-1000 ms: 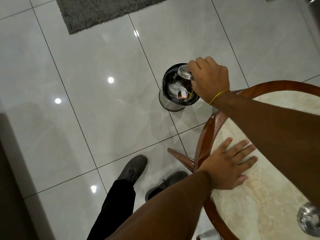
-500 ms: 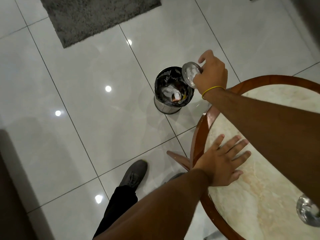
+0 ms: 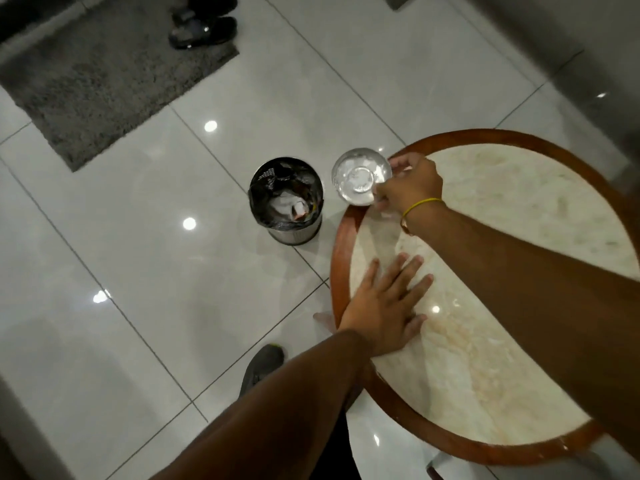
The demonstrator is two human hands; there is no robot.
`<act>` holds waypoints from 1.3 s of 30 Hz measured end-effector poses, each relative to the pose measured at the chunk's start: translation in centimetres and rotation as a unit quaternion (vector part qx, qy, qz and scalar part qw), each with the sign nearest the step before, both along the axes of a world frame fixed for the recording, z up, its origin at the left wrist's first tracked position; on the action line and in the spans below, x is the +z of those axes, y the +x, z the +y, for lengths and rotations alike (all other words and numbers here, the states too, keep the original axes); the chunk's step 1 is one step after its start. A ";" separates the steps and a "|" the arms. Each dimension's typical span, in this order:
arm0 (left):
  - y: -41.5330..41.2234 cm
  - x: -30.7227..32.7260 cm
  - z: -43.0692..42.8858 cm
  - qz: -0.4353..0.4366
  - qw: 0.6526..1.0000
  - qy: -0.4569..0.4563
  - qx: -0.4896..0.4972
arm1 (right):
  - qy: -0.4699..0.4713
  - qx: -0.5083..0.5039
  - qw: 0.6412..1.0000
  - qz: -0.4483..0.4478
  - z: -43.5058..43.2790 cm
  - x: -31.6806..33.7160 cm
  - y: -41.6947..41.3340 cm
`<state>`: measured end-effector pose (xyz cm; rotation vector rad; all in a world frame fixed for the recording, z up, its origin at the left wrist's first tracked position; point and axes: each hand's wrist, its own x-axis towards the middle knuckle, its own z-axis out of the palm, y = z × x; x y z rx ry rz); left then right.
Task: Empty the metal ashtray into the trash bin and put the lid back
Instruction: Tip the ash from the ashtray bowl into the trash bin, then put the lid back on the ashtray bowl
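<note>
My right hand [image 3: 407, 188], with a yellow band at the wrist, grips the round metal ashtray [image 3: 360, 176] by its right rim. The ashtray is held level and face up at the table's left edge, its inside pale with ash residue. Left of it on the floor stands the small metal trash bin [image 3: 287, 199], open, lined with a black bag and holding paper scraps. My left hand [image 3: 388, 306] lies flat, fingers spread, on the marble top of the round table [image 3: 485, 327]. The lid is out of view.
The table has a wooden rim [image 3: 337, 244] close to the bin. A grey rug [image 3: 97, 81] lies at the far left with dark slippers [image 3: 204, 26] beside it. My grey shoe [image 3: 263, 367] stands on the glossy tiles below the bin.
My right hand has drawn the ashtray back from over the bin and turned it from tipped to face up at the table's edge. The view has shifted; the lid is no longer seen.
</note>
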<state>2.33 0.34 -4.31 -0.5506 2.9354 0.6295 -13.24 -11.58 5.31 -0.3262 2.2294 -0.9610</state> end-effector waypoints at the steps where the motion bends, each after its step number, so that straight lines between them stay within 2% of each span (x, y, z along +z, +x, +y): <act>1: 0.0 -0.1 0.1 0.002 1.000 -0.002 0.001 | 0.003 -0.007 1.000 0.000 1.5 0.4 -0.6; 10: -0.2 -0.3 0.7 -0.004 0.998 -0.063 0.009 | -0.022 -0.198 0.979 -0.041 17.0 0.1 -3.6; 20: -0.1 -0.5 0.5 -0.016 0.997 -0.073 0.001 | 0.045 -0.317 0.947 -0.025 30.9 -2.1 -3.1; 24: -0.1 -0.3 0.6 -0.013 0.998 -0.064 0.002 | 0.127 -0.314 0.941 0.022 33.0 -2.0 -2.6; 30: -0.2 0.4 0.7 -0.025 0.998 -0.057 0.001 | 0.108 -0.296 0.948 0.045 33.8 -1.4 -2.4; 33: -0.3 0.5 0.7 -0.018 0.998 -0.058 0.005 | 0.109 -0.233 0.958 0.131 34.4 -0.6 -3.0; 36: -0.6 0.4 1.0 -0.010 0.999 -0.053 -0.003 | 0.133 -0.157 0.952 0.228 35.9 0.2 -4.6; 39: -0.3 0.3 0.7 -0.012 0.999 -0.053 0.001 | 0.205 -0.060 0.944 0.251 36.1 0.3 -6.4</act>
